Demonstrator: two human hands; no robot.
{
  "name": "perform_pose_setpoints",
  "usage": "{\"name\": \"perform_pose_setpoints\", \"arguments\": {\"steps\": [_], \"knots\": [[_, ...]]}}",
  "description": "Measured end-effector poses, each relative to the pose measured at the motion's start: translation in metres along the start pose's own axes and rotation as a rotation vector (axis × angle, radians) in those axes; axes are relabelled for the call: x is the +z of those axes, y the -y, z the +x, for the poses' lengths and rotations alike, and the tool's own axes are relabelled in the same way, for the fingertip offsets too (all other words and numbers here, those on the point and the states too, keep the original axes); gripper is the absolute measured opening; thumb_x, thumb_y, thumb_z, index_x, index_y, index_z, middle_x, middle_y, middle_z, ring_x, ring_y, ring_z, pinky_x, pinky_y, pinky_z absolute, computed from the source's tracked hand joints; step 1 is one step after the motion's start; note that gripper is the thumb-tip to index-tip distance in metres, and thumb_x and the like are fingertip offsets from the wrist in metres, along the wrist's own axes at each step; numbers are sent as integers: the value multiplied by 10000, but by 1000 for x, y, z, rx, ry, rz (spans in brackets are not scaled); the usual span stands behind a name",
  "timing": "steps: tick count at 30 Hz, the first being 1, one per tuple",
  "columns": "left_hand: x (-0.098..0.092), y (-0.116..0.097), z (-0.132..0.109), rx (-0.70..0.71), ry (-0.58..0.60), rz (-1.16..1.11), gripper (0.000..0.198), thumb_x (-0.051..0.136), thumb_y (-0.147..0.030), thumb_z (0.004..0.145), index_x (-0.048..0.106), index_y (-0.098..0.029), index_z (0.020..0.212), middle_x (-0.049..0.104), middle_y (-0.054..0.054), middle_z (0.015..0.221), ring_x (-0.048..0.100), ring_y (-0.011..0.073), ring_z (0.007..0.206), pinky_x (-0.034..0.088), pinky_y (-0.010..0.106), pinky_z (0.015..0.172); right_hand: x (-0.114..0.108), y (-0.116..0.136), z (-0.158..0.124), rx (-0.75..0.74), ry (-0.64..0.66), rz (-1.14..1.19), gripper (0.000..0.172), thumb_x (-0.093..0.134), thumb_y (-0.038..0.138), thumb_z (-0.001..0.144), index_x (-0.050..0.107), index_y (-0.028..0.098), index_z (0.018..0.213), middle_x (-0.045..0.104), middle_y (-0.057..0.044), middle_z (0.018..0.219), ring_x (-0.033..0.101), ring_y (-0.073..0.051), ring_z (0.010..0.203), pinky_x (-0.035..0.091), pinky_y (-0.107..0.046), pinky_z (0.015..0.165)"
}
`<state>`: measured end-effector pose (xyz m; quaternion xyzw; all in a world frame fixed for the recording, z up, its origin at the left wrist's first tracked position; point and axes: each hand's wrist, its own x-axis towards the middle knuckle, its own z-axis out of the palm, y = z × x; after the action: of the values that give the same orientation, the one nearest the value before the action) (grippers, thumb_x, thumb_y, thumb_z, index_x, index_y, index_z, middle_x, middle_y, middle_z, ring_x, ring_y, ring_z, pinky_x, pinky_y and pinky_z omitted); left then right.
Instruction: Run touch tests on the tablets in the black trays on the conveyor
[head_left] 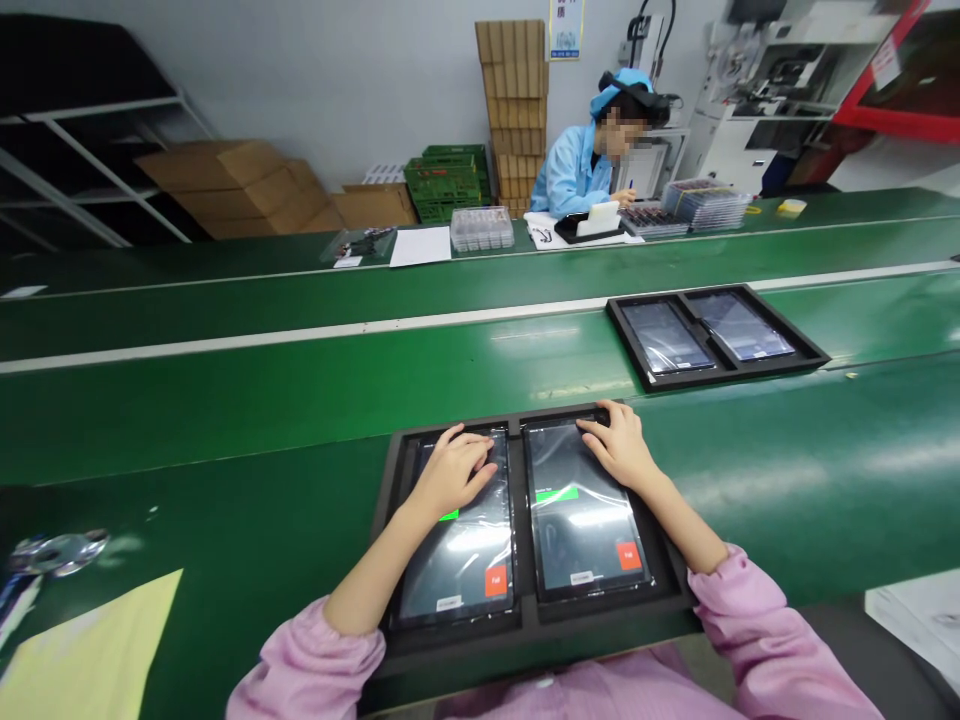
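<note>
Two tablets lie side by side, face up under clear film, in a black tray [529, 612] on a green work surface [225, 520] in front of a person in pink sleeves [315, 660]. The left hand [454, 472] rests over the upper part of the left tablet [457, 555], fingers loosely extended and thumb apart, pinching nothing. The right hand [621, 447] lies at the top right corner of the right tablet [581, 545], its fingers spread between screen and tray rim (how firmly they press, one cannot tell). Each screen shows a green bar, the left one partly covered by the hand, and a red box reading "Fail" near its lower right corner.

Beyond the right hand, well apart from it, a second black tray [739, 373] holds two more tablets [667, 338]. At the near left lies a yellow sheet [90, 650]. Across the green surface a co-worker in blue [570, 165] bends over the far side, near stacked clear trays [705, 205]; green crates [446, 185] and cardboard boxes [225, 185] stand along the wall.
</note>
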<state>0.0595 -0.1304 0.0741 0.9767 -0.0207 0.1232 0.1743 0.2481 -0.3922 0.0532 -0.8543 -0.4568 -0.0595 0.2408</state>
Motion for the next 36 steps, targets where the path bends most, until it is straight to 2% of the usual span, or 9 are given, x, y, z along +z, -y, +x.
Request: {"name": "perform_pose_setpoints", "arguments": {"steps": [3,7,14,16,20,23,29,32,36], "knots": [[-5,3,-3,-14,-56,1,340,366,-364,949,581,-215,732,702,36,782,644,197,797,431,449,979,0,-3,-1,-30,-41,147,461,335,394,1015,758,252,900,518,-114,1206,450,-287,1141,410,-498,975],[-6,9,-5,-109,-134,40,356,361,-407,961,655,-209,930,708,89,1025,626,249,1003,447,450,948,4,-10,-1,112,-213,248,535,259,394,1021,760,228,935,546,-106,1073,496,-250,1022,429,-445,934],[-6,22,-1,-133,6,58,462,263,-496,981,637,-225,1001,455,116,1481,324,330,1419,149,659,1140,8,-5,1,150,-134,157,520,311,406,1000,775,250,827,554,-109,1116,479,-282,1058,390,-474,914],[-11,22,9,-119,53,-1,487,219,-509,985,589,-195,940,467,145,1463,311,310,1431,188,613,1155,6,-3,2,141,-134,150,493,330,405,995,767,240,837,549,-113,1115,479,-284,1057,398,-466,911],[-19,18,38,-53,218,-124,522,125,-444,996,587,-203,969,615,108,1295,511,241,1278,401,447,1076,1,-3,6,225,-152,138,472,268,326,1004,709,161,974,542,-113,973,516,-243,943,441,-393,882],[-19,14,52,-72,300,-57,530,138,-399,991,624,-213,1087,653,71,1247,609,227,1132,472,397,990,0,-1,9,328,-91,53,453,258,284,1001,683,130,973,537,-108,887,528,-247,892,446,-387,870],[-19,17,46,-18,324,134,524,216,-410,991,637,-219,1238,556,58,1414,566,239,1226,449,378,1037,-5,10,18,392,55,-69,358,422,330,972,706,115,938,555,-168,999,521,-305,976,435,-428,902],[-22,18,47,-6,346,155,521,204,-388,988,645,-224,1212,571,49,1398,599,228,1181,477,363,1000,-15,9,30,402,190,-88,316,504,330,943,719,98,950,568,-185,1050,549,-307,1008,450,-400,896],[-24,19,52,-37,408,130,537,181,-410,969,664,-222,1109,576,51,1390,616,231,1154,497,355,969,-31,3,52,388,372,-70,282,547,295,924,749,115,844,629,-147,904,592,-260,1025,457,-302,899]]}}
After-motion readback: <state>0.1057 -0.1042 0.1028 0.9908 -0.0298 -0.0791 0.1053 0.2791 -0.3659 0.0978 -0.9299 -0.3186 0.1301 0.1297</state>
